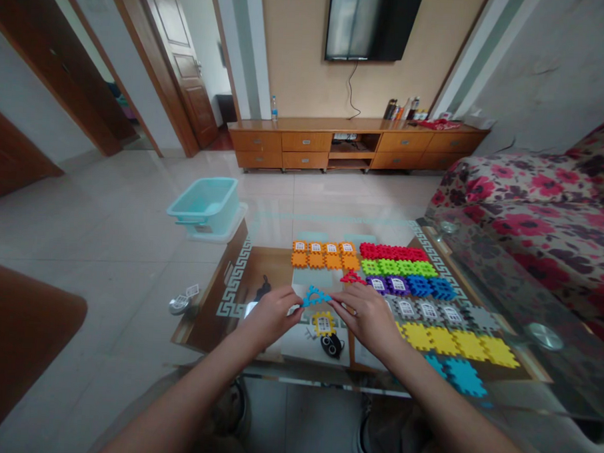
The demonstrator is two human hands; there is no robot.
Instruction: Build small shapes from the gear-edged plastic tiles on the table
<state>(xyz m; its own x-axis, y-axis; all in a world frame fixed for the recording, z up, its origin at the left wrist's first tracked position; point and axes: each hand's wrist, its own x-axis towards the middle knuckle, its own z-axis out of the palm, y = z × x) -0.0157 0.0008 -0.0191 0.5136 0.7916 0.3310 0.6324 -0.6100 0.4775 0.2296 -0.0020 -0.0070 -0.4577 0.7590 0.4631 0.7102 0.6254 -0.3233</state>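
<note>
My left hand (271, 313) and my right hand (365, 314) together pinch a light blue triangular toy block (315, 297) over the glass table (260, 268). Just below it lies a yellow window block (324, 323), and a red triangular block (352, 278) lies just above my right hand. Rows of interlocking blocks are laid out on the table: orange (325, 255), red (393, 252), green (399, 267), purple and blue (412, 285), grey (436, 313), yellow (457, 341) and light blue (458, 373).
A light blue plastic tub (205, 205) stands on the floor beyond the table's left corner. A floral sofa (543, 210) lines the right side. A wooden TV cabinet (355, 143) stands against the far wall. A small black item (331, 345) lies near the table's front edge.
</note>
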